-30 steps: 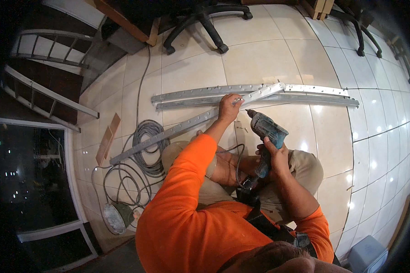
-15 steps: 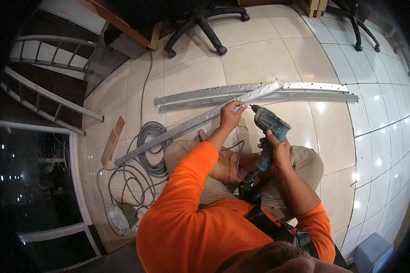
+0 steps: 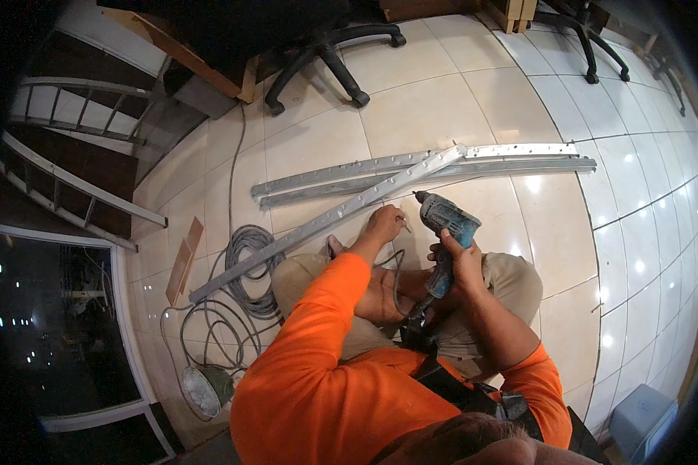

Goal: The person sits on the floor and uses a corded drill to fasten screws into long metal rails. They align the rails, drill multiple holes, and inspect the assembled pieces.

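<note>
Plainly, 2 metal bars [image 3: 520,166] lie toward 12 o'clock, a 3rd bar [image 3: 349,208] slanting from 8 across them. Toward 3, a teal drill [image 3: 451,221] points to 10, clasped in the right hand [image 3: 461,260]. At its 9, the left hand [image 3: 385,225] has narrowed fingers; whether holding anything, I cannot tell.

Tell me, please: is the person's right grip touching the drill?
Touching: the head view shows the right grip wrapped around the drill at its handle.

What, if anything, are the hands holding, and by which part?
The right hand holds the drill by its handle. Whether the left hand grips anything cannot be told.
</note>
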`<act>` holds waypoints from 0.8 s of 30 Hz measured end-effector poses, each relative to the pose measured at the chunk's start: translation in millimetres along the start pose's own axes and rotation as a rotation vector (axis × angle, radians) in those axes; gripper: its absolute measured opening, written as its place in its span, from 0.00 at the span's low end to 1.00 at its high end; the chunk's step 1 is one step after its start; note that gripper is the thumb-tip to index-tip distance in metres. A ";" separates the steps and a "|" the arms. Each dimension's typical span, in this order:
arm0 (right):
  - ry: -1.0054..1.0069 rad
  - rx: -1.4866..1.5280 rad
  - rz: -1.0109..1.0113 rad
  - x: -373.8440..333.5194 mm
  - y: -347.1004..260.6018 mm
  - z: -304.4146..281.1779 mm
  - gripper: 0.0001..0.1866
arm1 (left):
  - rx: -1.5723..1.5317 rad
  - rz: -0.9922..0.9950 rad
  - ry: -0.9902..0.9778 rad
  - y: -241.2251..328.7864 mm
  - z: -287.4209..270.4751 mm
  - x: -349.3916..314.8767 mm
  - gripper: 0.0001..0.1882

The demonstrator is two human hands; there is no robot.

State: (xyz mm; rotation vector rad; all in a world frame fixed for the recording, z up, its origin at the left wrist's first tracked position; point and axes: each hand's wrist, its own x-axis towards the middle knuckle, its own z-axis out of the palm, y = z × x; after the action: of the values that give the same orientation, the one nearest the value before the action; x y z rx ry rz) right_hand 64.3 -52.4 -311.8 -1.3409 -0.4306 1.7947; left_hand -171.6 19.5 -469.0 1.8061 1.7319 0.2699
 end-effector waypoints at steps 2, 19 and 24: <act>0.009 0.013 0.002 -0.7 -0.3 -0.7 0.20 | -0.037 -0.017 -0.010 4.3 -0.5 -0.7 0.12; 0.052 -0.002 -0.029 -0.8 -0.8 5.3 0.20 | 0.319 -0.261 0.054 -34.5 -81.1 12.3 0.37; 0.083 0.018 -0.026 -1.1 -6.3 6.5 0.21 | 0.343 -0.159 0.112 -40.2 -100.2 16.2 0.34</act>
State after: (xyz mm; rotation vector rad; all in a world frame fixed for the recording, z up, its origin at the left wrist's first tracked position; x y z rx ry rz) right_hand 61.0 -48.2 -304.4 -1.3856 -0.3844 1.7110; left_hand -257.4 61.8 -416.3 1.9030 2.0910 0.0062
